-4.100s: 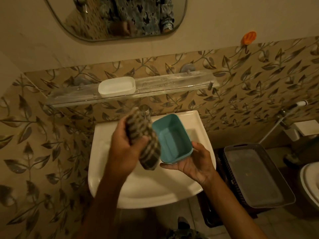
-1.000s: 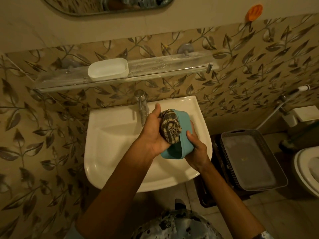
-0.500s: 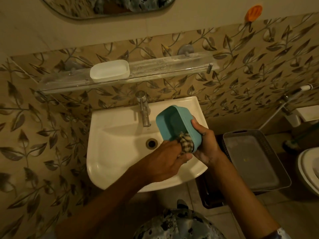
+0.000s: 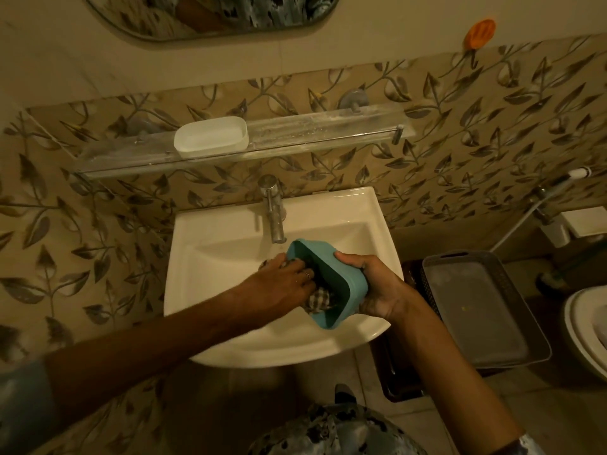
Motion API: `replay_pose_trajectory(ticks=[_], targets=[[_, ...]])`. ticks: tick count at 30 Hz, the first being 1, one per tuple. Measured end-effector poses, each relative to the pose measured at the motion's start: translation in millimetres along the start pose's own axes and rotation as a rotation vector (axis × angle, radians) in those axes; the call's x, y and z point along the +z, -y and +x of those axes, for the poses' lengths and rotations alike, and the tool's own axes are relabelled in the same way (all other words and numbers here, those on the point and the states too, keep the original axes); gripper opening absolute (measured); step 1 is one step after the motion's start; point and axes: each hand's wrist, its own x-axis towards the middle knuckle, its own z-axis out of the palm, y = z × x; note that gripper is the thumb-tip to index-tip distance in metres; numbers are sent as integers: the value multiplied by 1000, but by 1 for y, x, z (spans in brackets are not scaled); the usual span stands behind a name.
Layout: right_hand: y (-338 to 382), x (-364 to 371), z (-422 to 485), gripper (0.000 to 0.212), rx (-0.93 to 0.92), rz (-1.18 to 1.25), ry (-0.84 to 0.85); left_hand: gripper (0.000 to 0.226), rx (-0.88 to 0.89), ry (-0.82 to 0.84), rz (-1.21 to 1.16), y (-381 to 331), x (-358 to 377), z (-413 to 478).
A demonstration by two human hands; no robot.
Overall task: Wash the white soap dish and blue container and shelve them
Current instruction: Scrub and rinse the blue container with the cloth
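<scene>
Both hands work over the sink (image 4: 213,257): our right hand (image 4: 377,287) grips the tilted blue container (image 4: 348,280), long axis toward the tap; our left hand (image 4: 285,280) bunches the cloth (image 4: 318,300) inside. The shelf (image 4: 312,133) with the white soap dish (image 4: 210,137) lies ahead.

wall (image 4: 492,126): leaf tiles beyond right grip (image 4: 377,284) | mirror (image 4: 210,14) higher up | sink (image 4: 210,257) below it, tap (image 4: 274,211) beyond | basket (image 4: 443,257), toilet (image 4: 588,326) to its right | light dim, warm

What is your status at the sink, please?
Left hand holds checked cloth inside blue container; right hand grips container over sink. White soap dish on shelf. Tap close beside container rim.
</scene>
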Motion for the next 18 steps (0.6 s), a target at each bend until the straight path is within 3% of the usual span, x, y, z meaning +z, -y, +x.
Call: replay_pose_trajectory(ticks=[3, 6, 9, 12, 15, 18], targets=[[0, 2, 5, 51, -46, 46, -62, 66, -181, 104, -256, -21, -1, 7], [-3, 3, 13, 58, -158, 105, -113, 66, -216, 185, -511, -39, -12, 14], [-8, 3, 16, 64, -274, 138, -105, 50, -215, 166, -795, -36, -25, 12], [-14, 3, 16, 58, -433, 113, -78, 36, -253, 181, -1232, -25, -40, 9], [-16, 4, 16, 48, -657, -44, -92, 36, -360, 136, -1657, -24, -42, 6], [-17, 6, 12, 49, -809, -153, -95, 38, -338, 52, -2015, -19, -38, 5]])
